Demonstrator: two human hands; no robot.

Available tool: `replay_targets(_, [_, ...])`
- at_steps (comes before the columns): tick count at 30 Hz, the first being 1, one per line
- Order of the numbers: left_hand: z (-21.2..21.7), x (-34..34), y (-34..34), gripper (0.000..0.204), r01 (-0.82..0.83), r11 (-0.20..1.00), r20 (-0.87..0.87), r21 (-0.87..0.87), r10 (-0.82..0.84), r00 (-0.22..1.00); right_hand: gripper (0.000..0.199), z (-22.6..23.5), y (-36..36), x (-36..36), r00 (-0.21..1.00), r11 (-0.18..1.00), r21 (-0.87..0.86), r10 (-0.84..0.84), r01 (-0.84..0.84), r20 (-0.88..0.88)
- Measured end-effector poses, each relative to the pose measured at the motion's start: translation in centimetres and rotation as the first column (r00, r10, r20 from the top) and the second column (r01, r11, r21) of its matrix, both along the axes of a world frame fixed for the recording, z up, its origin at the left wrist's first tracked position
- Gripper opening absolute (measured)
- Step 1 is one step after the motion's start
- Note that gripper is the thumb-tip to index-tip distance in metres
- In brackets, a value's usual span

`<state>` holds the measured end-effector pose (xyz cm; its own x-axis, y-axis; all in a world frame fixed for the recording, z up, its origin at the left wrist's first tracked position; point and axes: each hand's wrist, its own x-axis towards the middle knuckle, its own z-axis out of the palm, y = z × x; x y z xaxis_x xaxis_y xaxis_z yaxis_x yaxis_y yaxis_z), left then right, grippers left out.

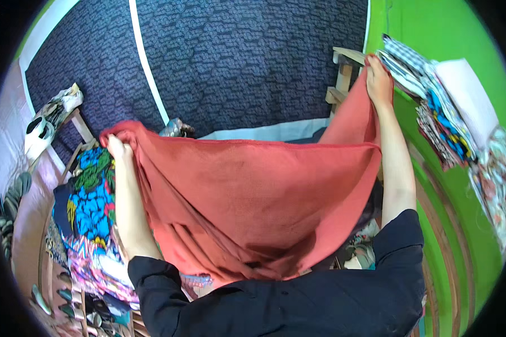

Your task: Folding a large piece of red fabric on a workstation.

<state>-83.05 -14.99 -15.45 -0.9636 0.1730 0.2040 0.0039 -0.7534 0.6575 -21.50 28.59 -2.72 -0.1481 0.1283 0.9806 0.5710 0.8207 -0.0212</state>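
We see matt, softly creased cloth in the red fabric, matt-looking material in the dark patterned sheet, bare wood in the frame, smooth green wall.

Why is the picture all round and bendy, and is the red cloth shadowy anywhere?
In the head view, the wide fisheye lens bows the white strip and leaves black corners; also in the head view, the red cloth has darker, shadowy patches and folds low down, near the dark shirt, while its upper part looks more evenly lit.

One red cloth; two grips
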Motion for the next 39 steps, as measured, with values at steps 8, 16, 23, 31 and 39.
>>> replay_targets(8, [-13.7, -3.8, 11.9, 0.014, -0.113, 0.970, 0.389, -0.217, 0.192, 0.901, 0.058, -18.2, 17.5, 1.0, 0.801, 0.445, -0.721, -0.542, 0.530, 0.255])
replay_targets(16, [-9.6, 1.3, 1.6, 0.076, -0.528, 0.370, -0.535, -0.764, 0.093, 0.840, 0.046, -15.6, 4.2, -7.5, 0.927, 0.782, -0.614, 0.145, 0.106, 0.345])
replay_targets(23, [-8.1, 24.2, -6.7, 0.032, -0.705, 0.533, -0.671, -0.468, 0.304, 0.676, 0.031, -19.0, -10.6, -1.0, 0.779, 0.500, -0.845, 0.601, -0.188, 0.182])
replay_targets(31, [-30.6, 42.1, -13.6, 0.040, -0.437, 0.496, -0.216, -0.750, 0.442, 0.871, 0.020, -28.5, -21.4, 6.3, 0.871, 0.241, -0.869, 0.361, -0.432, -0.333])
replay_targets(39, [-38.5, 37.5, -18.4, 0.068, -0.363, 0.386, -0.373, -0.848, 0.052, 0.926, 0.014, -31.7, -29.1, 9.2, 0.807, 0.168, -0.847, 0.442, -0.504, -0.392])
